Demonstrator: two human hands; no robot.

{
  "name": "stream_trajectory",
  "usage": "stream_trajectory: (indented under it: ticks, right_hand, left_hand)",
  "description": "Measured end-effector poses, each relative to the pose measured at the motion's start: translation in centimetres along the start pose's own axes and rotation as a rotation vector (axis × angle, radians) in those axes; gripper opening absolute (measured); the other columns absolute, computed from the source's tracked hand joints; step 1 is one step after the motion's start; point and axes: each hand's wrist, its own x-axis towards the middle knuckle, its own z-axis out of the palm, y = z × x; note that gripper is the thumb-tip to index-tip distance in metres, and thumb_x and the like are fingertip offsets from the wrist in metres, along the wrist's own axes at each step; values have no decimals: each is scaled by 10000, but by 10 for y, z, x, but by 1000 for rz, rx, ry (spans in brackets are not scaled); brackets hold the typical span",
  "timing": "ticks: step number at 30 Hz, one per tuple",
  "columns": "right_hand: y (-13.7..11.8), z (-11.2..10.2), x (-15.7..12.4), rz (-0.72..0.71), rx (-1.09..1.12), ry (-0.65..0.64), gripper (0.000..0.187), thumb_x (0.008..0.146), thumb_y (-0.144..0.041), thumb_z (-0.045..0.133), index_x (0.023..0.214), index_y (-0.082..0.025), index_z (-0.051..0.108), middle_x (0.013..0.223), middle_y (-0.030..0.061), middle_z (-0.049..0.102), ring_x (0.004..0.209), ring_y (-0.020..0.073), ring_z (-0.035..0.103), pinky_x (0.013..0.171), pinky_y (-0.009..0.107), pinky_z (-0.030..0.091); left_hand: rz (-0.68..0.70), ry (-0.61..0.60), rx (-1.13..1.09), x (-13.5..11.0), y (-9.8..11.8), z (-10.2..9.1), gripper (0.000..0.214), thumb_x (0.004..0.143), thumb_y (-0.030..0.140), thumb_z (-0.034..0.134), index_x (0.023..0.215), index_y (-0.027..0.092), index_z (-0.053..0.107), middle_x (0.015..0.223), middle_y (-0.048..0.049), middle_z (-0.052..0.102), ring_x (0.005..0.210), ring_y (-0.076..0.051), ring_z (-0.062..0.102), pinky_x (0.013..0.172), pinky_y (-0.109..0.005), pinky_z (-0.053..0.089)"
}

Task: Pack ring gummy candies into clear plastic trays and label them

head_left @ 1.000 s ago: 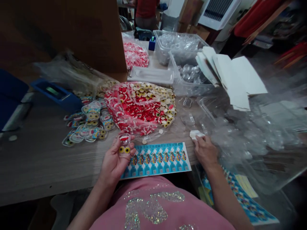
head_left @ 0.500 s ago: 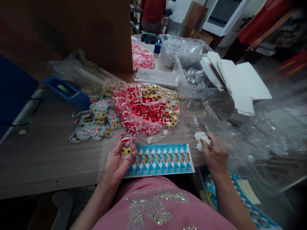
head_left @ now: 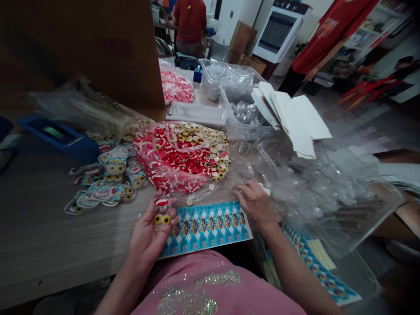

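My left hand (head_left: 144, 238) is closed around a small clear plastic blister pack (head_left: 162, 211) that holds a red mouth piece and two yellow googly eyes. Under and beside it lies a sheet of blue stickers (head_left: 210, 227), flat at the table's front edge. At the sheet's upper right corner is my right hand (head_left: 257, 204), its fingers bent together; what they pinch, if anything, is hidden. A piece of white paper (head_left: 264, 189) shows just behind that hand. Beyond the sheet, an open plastic bag (head_left: 183, 153) spills over with red mouth pieces and yellow eyes.
Filled blister packs (head_left: 110, 175) lie heaped at the left beside a blue tape dispenser (head_left: 59, 135). Clear bins (head_left: 243, 131) of plastic shells stand at the back, with white cards (head_left: 295, 118) on one. Loose clear shells (head_left: 305, 188) cover the right. Two people stand beyond.
My right hand has moved left from the crumpled white paper to the sticker sheet's corner, leaving the paper behind it. My left hand still holds the blister pack. The view has turned right.
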Motion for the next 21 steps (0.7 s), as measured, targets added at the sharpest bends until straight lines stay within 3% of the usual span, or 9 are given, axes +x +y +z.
stream_trajectory:
  ticks: [3,6,14,21]
  right_hand:
    - [-13,12,13,-36,-127,-131,140,878,-283,598,814,-201,691,853,65,656,853,216,551,720,305,379]
    - [-19,17,21,-27,-199,-167,134,870,-202,575,783,-181,673,831,84,657,828,227,537,679,324,328]
    - [-4,-3,5,59,-141,57,180,909,-145,469,804,-167,613,770,72,642,748,206,536,677,308,331]
    - [-18,9,6,0,93,31,221,942,-233,468,860,-189,669,819,52,664,773,180,591,703,276,394]
  left_hand:
    - [-1,-51,12,2,-6,3,289,978,212,340,1187,214,540,950,-138,684,611,-172,623,550,-307,517]
    - [-23,-83,15,1,-12,7,300,969,211,369,1231,213,515,952,-137,679,610,-172,620,541,-298,508]
    - [-50,-77,18,0,-18,7,313,961,203,382,1252,223,495,936,-132,676,610,-180,627,541,-297,501]
    - [-70,-67,46,4,-19,5,329,962,190,383,1271,220,493,962,-143,683,630,-180,635,554,-306,516]
